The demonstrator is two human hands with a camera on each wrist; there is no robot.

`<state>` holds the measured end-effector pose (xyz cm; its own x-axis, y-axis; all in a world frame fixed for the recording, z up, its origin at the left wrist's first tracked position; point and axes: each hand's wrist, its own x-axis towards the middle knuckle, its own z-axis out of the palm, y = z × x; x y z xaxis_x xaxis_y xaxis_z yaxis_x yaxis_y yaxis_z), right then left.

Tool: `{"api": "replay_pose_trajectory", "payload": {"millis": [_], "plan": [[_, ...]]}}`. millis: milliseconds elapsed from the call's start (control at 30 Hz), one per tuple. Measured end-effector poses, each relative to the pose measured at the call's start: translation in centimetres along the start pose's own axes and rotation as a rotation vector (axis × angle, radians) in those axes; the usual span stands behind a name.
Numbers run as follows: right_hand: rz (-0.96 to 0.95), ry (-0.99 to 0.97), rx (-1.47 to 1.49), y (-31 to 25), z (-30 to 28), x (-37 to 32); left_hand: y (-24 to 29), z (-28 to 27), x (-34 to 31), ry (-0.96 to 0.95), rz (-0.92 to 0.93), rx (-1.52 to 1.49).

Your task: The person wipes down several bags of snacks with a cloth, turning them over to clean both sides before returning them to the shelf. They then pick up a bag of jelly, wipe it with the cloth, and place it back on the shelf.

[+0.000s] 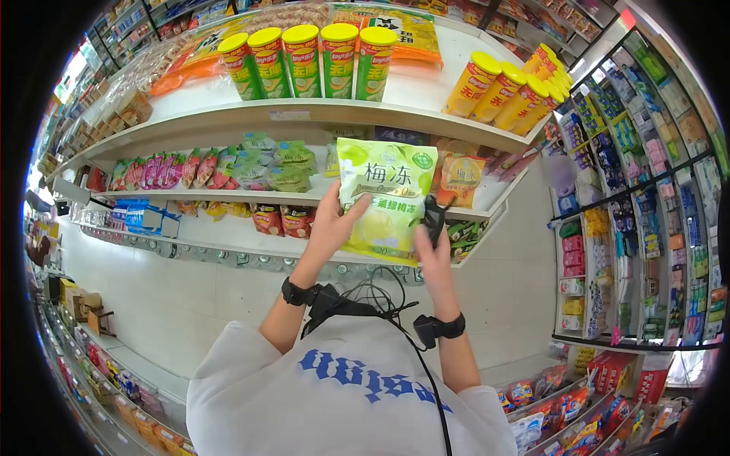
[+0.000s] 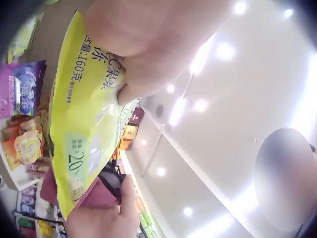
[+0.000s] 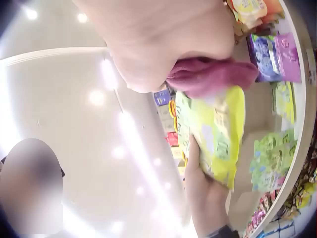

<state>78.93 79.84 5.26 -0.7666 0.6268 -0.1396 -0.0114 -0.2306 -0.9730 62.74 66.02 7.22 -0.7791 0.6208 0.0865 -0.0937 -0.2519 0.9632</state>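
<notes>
A pale green bag of plum jelly (image 1: 388, 201) faces me upright in front of the shelves. My left hand (image 1: 336, 220) grips its left side, thumb across the front. At the bag's lower right edge is my right hand (image 1: 433, 254), slightly blurred, with a black item (image 1: 433, 219) by its fingers. A maroon cloth (image 3: 213, 77) is bunched in this right hand in the right wrist view, up against the bag's end. In the left wrist view, the maroon cloth (image 2: 101, 191) shows behind the bag's lower corner.
Green chip cans (image 1: 308, 64) and yellow chip cans (image 1: 506, 91) line the top shelf. Lower down are small jelly packs (image 1: 281, 163) and an orange jelly bag (image 1: 460, 181). Black cables (image 1: 380, 292) hang between my wrists. A stocked rack (image 1: 631, 197) stands at right.
</notes>
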Motion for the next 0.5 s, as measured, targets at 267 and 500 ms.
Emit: {"api": "replay_pose_trajectory", "payload": {"millis": [267,500], "plan": [[0.178,-0.106,-0.045,-0.5,0.3,-1.8,1.9,-2.2,-2.3,-0.153,-0.325,-0.360],[-0.075,0.097,-0.200,-1.0,1.7,-2.8,1.6,-1.4,-3.1,-0.140,-0.490,-0.466]]}}
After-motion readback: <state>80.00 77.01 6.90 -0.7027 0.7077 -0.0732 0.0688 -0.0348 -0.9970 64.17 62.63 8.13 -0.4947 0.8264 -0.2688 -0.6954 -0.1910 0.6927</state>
